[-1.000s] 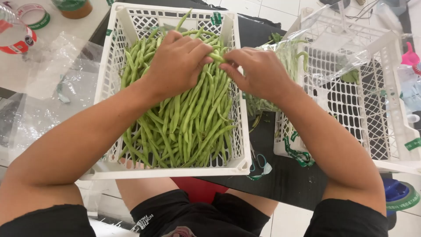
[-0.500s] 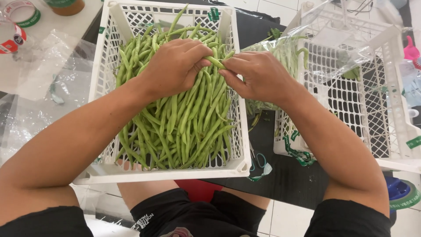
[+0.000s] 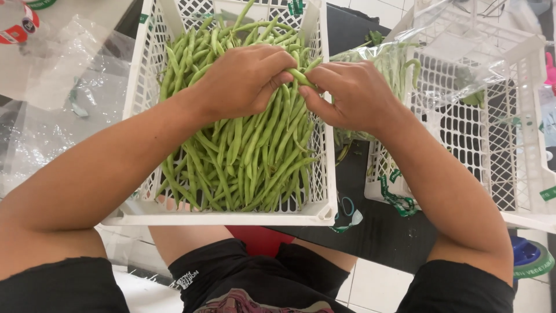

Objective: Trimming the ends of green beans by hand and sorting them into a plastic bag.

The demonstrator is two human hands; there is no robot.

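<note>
Where hands (image 3: 301,87) meet, bean (image 3: 303,78) half-hidden.

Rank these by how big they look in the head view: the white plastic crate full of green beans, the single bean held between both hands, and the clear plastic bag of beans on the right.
1. White plastic crate, largest.
2. Clear plastic bag, partly hidden.
3. Single green bean, smallest.

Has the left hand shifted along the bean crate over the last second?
No. The left hand rests on the green beans near the far end of the white crate, pinching one bean with the right hand.
</note>
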